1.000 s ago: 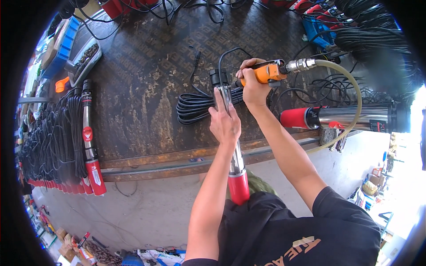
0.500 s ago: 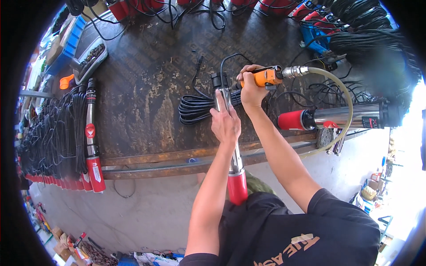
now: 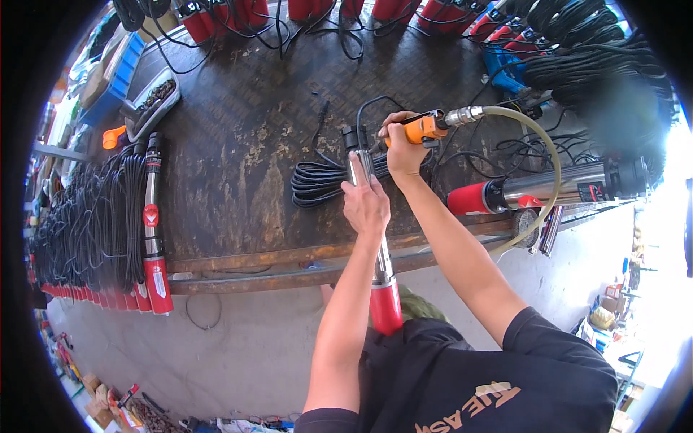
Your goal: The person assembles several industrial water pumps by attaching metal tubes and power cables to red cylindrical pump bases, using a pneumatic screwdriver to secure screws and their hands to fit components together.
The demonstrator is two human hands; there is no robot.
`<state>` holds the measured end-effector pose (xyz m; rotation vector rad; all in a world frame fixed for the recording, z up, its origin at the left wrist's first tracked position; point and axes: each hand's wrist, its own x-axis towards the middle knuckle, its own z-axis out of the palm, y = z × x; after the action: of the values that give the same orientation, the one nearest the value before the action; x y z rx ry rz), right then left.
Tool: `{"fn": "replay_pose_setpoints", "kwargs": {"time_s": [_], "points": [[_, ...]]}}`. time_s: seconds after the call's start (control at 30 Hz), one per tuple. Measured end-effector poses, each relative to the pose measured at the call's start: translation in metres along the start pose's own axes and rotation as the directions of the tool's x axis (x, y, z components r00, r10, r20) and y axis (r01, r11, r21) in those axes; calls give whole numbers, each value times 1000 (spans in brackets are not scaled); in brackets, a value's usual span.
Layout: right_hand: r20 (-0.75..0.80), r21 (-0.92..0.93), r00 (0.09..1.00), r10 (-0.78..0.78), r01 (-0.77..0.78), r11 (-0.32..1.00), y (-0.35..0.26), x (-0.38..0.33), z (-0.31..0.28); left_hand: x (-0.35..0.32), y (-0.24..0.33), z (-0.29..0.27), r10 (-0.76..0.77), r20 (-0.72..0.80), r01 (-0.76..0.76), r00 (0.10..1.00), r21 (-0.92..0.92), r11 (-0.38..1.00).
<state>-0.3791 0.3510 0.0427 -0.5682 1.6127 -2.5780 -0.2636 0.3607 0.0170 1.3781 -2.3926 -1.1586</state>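
Your left hand clenches the steel pump tube, red end braced near your body, steadying it upright. Your right hand grips the orange air tool against its far cap.

Workbench with cable coil
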Motion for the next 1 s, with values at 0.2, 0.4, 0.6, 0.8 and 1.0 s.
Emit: {"fn": "replay_pose_setpoints", "kwargs": {"time_s": [0.2,0.4,0.6,0.8,1.0], "points": [[29,-49,998,51,-49,998,-12,-2,2,0,0,0,-9,11,9,1000,4,1000],[-56,2,997,54,-54,999,1,3,-3,-1,-1,0,-5,16,5,1000,9,1000],[-115,-35,993,38,-43,998,-20,-8,4,-2,0,-1,-3,-6,3,1000,6,1000],[-18,2,998,61,-61,998,-18,-6,13,-4,5,1,-4,-19,4,1000,32,999],[35,-18,999,40,-39,999,-13,-9,15,-4,0,11,29,-95,-26,995,36,999]]}}
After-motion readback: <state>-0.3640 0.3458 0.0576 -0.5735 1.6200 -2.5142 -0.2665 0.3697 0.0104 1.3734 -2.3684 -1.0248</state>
